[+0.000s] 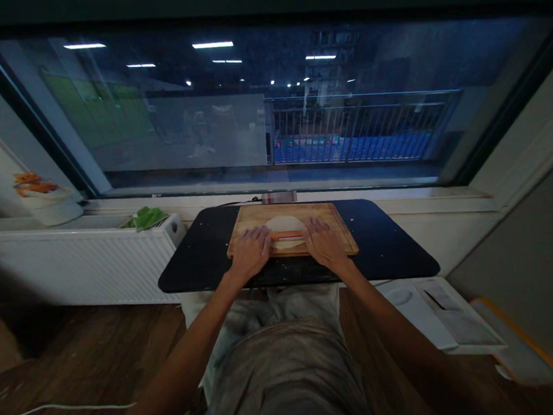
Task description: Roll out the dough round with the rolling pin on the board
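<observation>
Main risk, IMO: uneven thickness. W/ both hands at the ends of the rolling pin (286, 235), a heavier push from the R hand (325, 240) than from the L hand (251, 248) could've thinned one side of the dough sheet (285, 223) & left the other thick. Sticking was poss. too: if flour was scant, dough could've clung to the pin & wrinkled or torn; couldn't make out any flour on it. Its near rim lay close to the near edge of the cutting board (254, 215), so too long a pull toward the body might've dragged it over. Board could also have slid on the dark counter (390, 242) if nothing gripped underneath (not visible).

Fingers: L hand was palm-down over the pin's L end, fingers close together & pointing fwd; R hand much the same at the R end. Couldn't tell how far they curled or if they wrapped the pin, b/c the hands hid the undersides.

Pin lay crosswise on the sheet, roughly parallel to the counter's near edge. Board sat approx. midway btwn the counter's L & R edges, its back against the far edge, more or less.
</observation>
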Motion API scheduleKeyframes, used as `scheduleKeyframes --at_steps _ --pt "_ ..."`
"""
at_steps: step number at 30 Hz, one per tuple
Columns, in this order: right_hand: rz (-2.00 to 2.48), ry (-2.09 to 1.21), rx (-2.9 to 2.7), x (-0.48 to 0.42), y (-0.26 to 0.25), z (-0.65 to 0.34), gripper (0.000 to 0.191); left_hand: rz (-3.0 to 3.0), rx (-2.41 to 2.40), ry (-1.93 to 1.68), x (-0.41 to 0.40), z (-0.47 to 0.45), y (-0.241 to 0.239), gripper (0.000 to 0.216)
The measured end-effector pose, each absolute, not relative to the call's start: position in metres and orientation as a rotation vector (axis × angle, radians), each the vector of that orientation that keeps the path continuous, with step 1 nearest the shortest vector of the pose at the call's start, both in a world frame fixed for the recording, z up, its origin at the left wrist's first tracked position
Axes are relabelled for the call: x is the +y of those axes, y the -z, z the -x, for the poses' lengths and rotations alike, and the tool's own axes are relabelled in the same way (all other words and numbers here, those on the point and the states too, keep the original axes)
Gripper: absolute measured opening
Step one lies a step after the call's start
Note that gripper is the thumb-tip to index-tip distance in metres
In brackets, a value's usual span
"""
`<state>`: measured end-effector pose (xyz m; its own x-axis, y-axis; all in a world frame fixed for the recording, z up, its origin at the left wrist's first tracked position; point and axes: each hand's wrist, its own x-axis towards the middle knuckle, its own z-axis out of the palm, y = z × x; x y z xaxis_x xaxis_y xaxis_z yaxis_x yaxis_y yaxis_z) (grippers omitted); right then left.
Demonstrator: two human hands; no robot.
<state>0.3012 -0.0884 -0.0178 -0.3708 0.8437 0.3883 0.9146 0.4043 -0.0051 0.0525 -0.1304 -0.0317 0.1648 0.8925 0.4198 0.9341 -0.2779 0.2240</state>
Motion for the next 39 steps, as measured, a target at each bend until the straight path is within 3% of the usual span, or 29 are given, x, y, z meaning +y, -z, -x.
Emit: scheduleKeyframes --at_steps 7,23,29,39 --pt "1.486 0.253 -2.381 -0.095 0.019 -0.307 0.065 2.25 -1.883 0.753 -0.145 -0.062 0.036 0.056" --pt "1.601 0.347 -2.635 -0.038 -0.016 -0.303 0.05 2.275 -1.798 0.545 -0.071 -0.057 0.022 0.04" --pt "1.57 0.322 -2.483 -0.068 -0.001 -0.31 0.055 2.3 -1.689 0.607 -0.091 -0.049 0.031 0.043" --pt "1.339 0.225 -2.259 -0.114 0.031 -0.326 0.048 2.294 -1.698 0.76 -0.137 -0.041 0.039 0.038"
